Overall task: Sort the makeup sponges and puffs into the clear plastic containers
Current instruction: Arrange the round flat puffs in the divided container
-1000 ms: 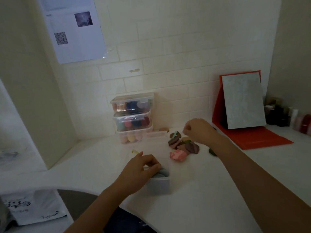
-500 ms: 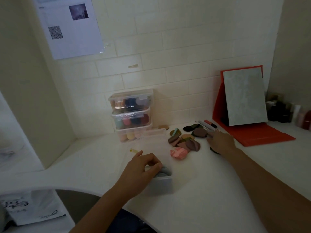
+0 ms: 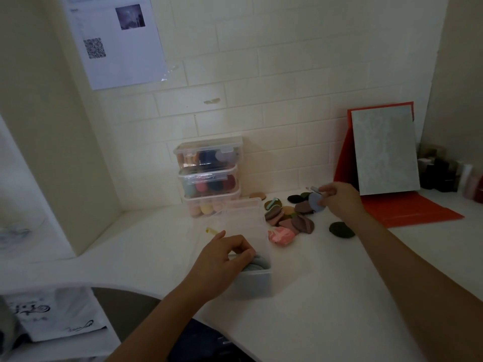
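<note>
Pinching blue puff (image 3: pixel 315 203) with right hand (image 3: pixel 339 198) fingers above loose puffs (image 3: pixel 300 223) near back edge of table (image 3: pixel 326 296); gripping open container (image 3: pixel 254 284) rim with curled left hand (image 3: pixel 222 262) fingers.

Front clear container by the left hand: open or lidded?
Open. No lid covers the front clear container; the left hand's fingers curl over its rim, and grey-blue puffs show inside.

The white table (image 3: pixel 326 296) carries a stack of three clear boxes (image 3: pixel 209 176) at its back edge, an open clear box (image 3: pixel 251 280) near the front edge, a heap of flat puffs (image 3: pixel 287 215) mid-table, a pink sponge (image 3: pixel 281 235) just beside it, a dark green puff (image 3: pixel 341 229) apart, and a red stand (image 3: pixel 407 212) toward the back right corner.
</note>
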{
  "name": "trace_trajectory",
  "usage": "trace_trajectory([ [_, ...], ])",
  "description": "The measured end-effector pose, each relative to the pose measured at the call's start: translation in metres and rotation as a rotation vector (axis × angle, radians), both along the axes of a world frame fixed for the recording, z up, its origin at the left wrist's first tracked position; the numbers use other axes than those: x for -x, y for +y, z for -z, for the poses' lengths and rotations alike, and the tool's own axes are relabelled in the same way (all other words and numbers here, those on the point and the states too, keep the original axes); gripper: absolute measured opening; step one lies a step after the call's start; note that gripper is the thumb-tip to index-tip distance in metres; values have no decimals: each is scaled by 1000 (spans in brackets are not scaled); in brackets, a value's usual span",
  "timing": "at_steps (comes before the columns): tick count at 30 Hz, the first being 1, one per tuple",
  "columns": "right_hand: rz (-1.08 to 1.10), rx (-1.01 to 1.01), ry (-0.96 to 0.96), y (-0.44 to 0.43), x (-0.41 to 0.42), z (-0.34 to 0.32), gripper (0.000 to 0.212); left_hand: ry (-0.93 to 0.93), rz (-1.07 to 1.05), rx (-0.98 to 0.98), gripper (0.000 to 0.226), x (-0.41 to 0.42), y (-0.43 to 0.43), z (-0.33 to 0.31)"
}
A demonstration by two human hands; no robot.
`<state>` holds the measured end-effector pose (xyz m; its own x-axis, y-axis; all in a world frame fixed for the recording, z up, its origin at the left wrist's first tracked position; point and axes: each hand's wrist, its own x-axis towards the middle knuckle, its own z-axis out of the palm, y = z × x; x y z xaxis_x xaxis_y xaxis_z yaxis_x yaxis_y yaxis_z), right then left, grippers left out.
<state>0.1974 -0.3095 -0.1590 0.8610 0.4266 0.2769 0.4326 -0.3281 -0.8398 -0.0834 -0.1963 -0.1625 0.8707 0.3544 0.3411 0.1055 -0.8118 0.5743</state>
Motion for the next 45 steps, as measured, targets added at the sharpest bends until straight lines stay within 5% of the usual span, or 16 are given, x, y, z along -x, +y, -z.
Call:
trace_trajectory([
  [6,-532,238,-173,10,75,-64,20,-17,-56,43,16,-1,4,5],
  [10,-696,437,-351,19,120,-72,16,-12,-87,64,16,-2,2,4],
  [36,-654,872,-709,35,153,-49,20,-99,-82,70,14,-1,3,7],
  [41,-787,989,-548,33,144,-54,26,-83,-63,0,13,-1,1,6],
  [45,-770,808,-365,17,126,-70,18,-39,-68,-17,12,-2,2,7],
])
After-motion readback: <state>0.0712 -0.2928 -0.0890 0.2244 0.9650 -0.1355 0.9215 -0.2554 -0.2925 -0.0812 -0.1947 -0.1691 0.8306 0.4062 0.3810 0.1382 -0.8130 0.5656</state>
